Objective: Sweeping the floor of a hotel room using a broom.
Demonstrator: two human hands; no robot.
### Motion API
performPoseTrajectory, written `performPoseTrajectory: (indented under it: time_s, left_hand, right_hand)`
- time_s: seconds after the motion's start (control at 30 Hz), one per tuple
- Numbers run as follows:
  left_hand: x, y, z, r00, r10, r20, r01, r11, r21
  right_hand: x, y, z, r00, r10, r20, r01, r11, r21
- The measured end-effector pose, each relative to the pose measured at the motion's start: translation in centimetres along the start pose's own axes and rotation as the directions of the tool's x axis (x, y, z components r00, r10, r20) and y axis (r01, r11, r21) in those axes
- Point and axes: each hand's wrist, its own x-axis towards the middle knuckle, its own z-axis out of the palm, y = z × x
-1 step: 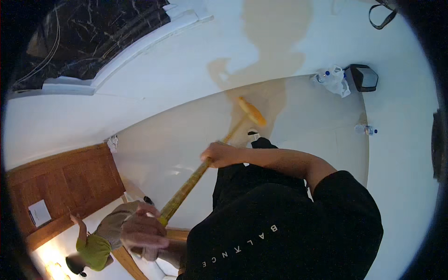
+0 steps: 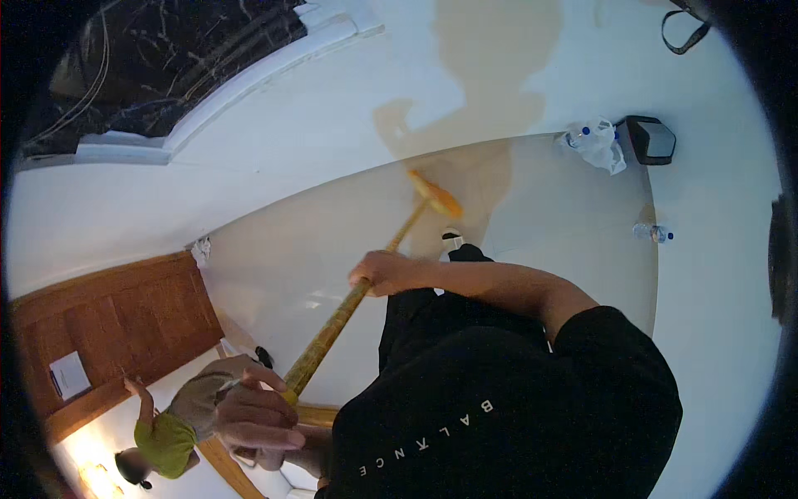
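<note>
A long worn yellow pole (image 2: 332, 333) slants across the floor and ends in an orange cross-head (image 2: 436, 195); whether it is a mop or a broom I cannot tell. My right hand (image 2: 384, 273) is closed round the pole partway down its length. Up at the pole's near end, at the lower left, my left hand (image 2: 259, 416) is closed about the top, with part of its grip hidden. The cross-head is on the pale floor (image 2: 291, 241), a little short of the far wall and beyond my shoe (image 2: 451, 241).
Against the far wall stand a white plastic bag (image 2: 600, 150) with bottles and a dark grey box (image 2: 648, 140). A clear bottle (image 2: 652, 233) is by the right wall. At the left, another person (image 2: 179, 428) is near a brown wooden door (image 2: 116, 324).
The cross-head has shifted slightly left over the floor. My right hand has moved a little left with the pole, while my left hand stays at its top.
</note>
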Motion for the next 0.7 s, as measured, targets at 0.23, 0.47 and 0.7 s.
performPoseTrajectory:
  time_s: [0.23,0.47,0.7]
  left_hand:
    - [-2.2,2.3,0.8,0.949,0.151,-0.276,-0.092,0.972,0.217]
    - [-4.6,-4.6,2.7,0.829,-0.092,-0.552,0.029,0.992,-0.122]
    - [-12.3,-5.8,6.0,0.671,-0.339,-0.659,0.175,0.937,-0.303]
  right_hand:
    - [2.6,-5.5,1.0,0.979,0.088,0.182,-0.078,0.995,-0.062]
    - [-6.3,-1.7,-0.1,0.92,0.39,-0.037,-0.391,0.907,-0.158]
    - [-5.4,2.9,5.5,0.909,0.416,0.016,-0.394,0.873,-0.289]
